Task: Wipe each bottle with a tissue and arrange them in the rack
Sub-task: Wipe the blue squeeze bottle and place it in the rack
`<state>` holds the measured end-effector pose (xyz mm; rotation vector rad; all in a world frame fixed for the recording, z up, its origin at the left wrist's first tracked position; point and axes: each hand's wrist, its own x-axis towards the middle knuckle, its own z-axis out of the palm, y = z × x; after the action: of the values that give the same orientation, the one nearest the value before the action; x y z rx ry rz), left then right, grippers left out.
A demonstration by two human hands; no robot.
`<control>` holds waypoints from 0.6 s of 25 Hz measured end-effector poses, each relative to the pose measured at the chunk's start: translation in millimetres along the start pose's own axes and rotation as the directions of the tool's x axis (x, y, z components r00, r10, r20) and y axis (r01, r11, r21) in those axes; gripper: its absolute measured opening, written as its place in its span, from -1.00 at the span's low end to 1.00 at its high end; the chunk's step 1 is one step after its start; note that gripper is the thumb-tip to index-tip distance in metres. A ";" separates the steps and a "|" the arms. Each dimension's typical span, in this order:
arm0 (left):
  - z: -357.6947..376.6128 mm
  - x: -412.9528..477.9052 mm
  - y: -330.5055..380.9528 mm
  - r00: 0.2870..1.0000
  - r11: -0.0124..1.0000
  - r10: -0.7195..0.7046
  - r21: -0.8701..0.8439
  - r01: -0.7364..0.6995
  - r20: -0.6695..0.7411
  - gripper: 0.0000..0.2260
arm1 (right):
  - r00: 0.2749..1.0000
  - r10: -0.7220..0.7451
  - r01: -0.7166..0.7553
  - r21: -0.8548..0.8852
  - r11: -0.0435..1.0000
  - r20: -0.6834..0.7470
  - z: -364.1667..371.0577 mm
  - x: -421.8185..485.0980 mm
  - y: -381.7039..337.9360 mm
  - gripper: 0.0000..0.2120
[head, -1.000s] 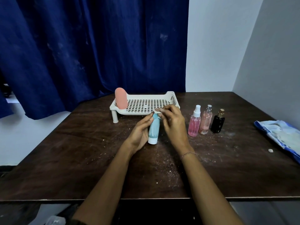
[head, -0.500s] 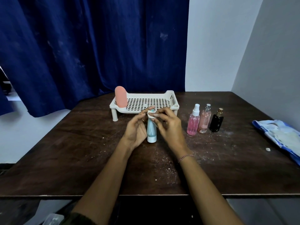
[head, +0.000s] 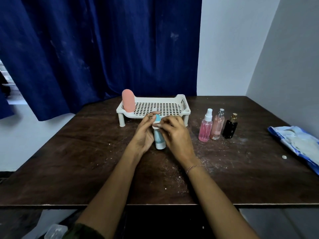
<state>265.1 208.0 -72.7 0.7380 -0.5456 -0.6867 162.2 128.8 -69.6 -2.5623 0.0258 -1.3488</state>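
Bottle (head: 159,142) in left hand (head: 144,135); right hand (head: 176,135) pinches tissue (head: 155,126)

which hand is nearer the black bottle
Right. The right hand is left of the black bottle, holding tissue on the teal bottle; the left hand is farther left, beyond it.

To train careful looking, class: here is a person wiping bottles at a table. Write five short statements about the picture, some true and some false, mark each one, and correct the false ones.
1. A salmon bottle stands in the rack. True.
2. The black bottle is in the rack. False: it stands on the table, to the right of the rack.
3. The left hand holds the teal bottle. True.
4. The right hand is empty. False: it presses a white tissue against the teal bottle.
5. The blue packet lies at the table's left edge. False: it lies at the right edge.
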 end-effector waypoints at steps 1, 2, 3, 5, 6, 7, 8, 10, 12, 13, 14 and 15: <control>1.5 -0.5 0.1 1.000 1.000 0.014 0.006 -0.014 -0.019 -0.88 | 1.000 -0.009 0.009 -0.004 1.000 -0.001 0.1 -0.2 -0.8 -0.82; 2.7 -0.9 0.3 0.999 1.000 0.026 0.005 -0.026 -0.040 -0.86 | 1.000 -0.019 0.019 -0.005 1.000 0.002 0.5 -0.8 -1.4 -0.82; 3.4 -0.8 0.5 0.998 0.999 0.036 0.007 -0.036 -0.053 -0.85 | 1.000 -0.021 0.021 -0.004 1.000 0.001 0.7 -1.1 -1.8 -0.83; 3.8 0.3 0.3 0.996 0.998 0.063 0.034 -0.061 -0.057 -0.86 | 1.000 0.016 -0.015 0.010 1.000 -0.019 0.6 -0.6 -1.5 -0.83; 4.2 0.2 -0.2 0.996 0.996 0.075 0.055 -0.072 -0.050 -0.87 | 0.999 0.038 -0.038 0.017 0.999 -0.030 0.5 -0.4 -1.3 -0.83; 4.5 0.4 -1.3 0.995 0.994 0.084 0.071 -0.081 -0.046 -0.87 | 0.998 0.050 -0.050 0.021 0.999 -0.037 0.3 -0.1 -1.3 -0.83; 4.7 0.8 -2.4 0.994 0.992 0.095 0.086 -0.091 -0.046 -0.86 | 0.998 0.051 -0.051 0.023 0.998 -0.038 0.0 0.0 -1.8 -0.83; 3.9 1.8 -3.8 0.991 0.987 0.125 0.109 -0.119 -0.053 -0.86 | 0.999 0.041 -0.040 0.035 0.999 -0.023 -0.4 -0.8 -3.4 -0.84; 1.7 3.1 -3.6 0.988 0.984 0.141 0.121 -0.133 -0.063 -0.88 | 0.999 0.044 -0.044 0.055 0.998 -0.010 -1.0 -2.4 -4.5 -0.84; 1.2 3.2 -3.7 0.988 0.983 0.139 0.134 -0.129 -0.068 -0.88 | 0.999 0.053 -0.052 0.064 0.997 -0.006 -1.8 -3.0 -4.5 -0.83; 1.0 3.1 -4.0 0.988 0.980 0.135 0.159 -0.122 -0.074 -0.88 | 0.998 0.062 -0.061 0.067 0.996 -0.004 -2.8 -3.7 -4.4 -0.82; 1.1 2.7 -4.6 0.987 0.975 0.135 0.190 -0.117 -0.085 -0.87 | 0.998 0.065 -0.065 0.058 0.996 -0.006 -3.9 -3.9 -4.4 -0.82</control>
<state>264.4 203.1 -75.0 0.8969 -0.5668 -0.4834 156.4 132.7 -69.7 -2.4866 0.0701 -1.3161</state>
